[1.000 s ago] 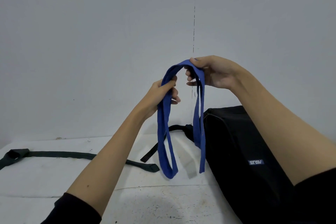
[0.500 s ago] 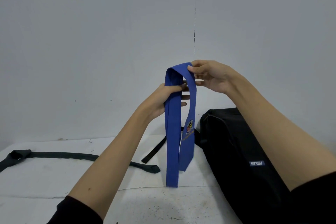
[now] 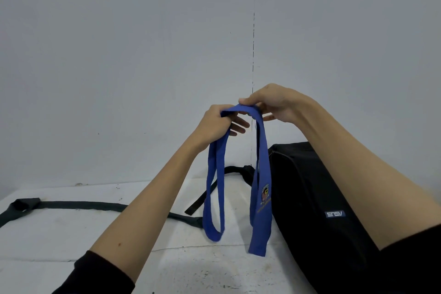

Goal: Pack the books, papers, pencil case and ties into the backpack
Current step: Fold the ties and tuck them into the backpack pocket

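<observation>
Your left hand (image 3: 216, 124) gripped the blue tie (image 3: 261, 162) with fingers curled round it, and your right hand (image 3: 274, 105) pinched its top fold just beside them. 2 loops of the tie hung below your fingers, above the worktop (image 3: 71, 234). The black backpack (image 3: 322, 198) lay below and right of your right fingers. A dark green tie (image 3: 83, 205) lay flat, well left of your left fingers.
</observation>
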Demonstrator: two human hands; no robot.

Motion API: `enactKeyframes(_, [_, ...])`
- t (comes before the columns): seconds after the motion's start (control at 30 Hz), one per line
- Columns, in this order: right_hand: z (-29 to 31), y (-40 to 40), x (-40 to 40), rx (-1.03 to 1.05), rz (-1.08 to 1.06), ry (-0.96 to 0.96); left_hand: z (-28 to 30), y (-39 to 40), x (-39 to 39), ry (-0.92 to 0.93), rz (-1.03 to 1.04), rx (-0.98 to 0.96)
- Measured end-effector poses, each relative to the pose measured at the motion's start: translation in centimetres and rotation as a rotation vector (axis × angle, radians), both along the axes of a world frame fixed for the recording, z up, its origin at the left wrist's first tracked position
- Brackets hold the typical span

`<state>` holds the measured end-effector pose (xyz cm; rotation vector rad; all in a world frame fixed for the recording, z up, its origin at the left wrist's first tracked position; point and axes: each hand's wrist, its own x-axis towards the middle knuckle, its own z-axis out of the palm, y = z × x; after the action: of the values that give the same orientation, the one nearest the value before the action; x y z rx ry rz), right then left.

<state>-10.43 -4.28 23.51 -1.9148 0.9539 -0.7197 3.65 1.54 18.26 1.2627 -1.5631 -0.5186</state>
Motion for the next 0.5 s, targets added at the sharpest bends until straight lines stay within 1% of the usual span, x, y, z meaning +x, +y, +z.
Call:
enactKeyframes(0.13, [0.3,0.7,0.3,0.019,0.052,-0.132,-0.7,-0.3,0.0,-0.047,0.023,-0.026])
enactKeyframes(0.27, [1.0,1.1,0.8,0.038,-0.013,-0.297,-4.0,-1.0,0.5,-0.136,0.086,-0.017])
enactKeyframes(0.33, [1.5,1.3,1.0,0.030,-0.055,-0.317,-6.2,-1.2,1.0,-0.099,0.136,-0.001])
enactKeyframes(0.5, [2.6,1.5,1.6,-0.029,-0.143,-0.334,-11.3,-1.5,1.2,0.085,0.258,-0.007])
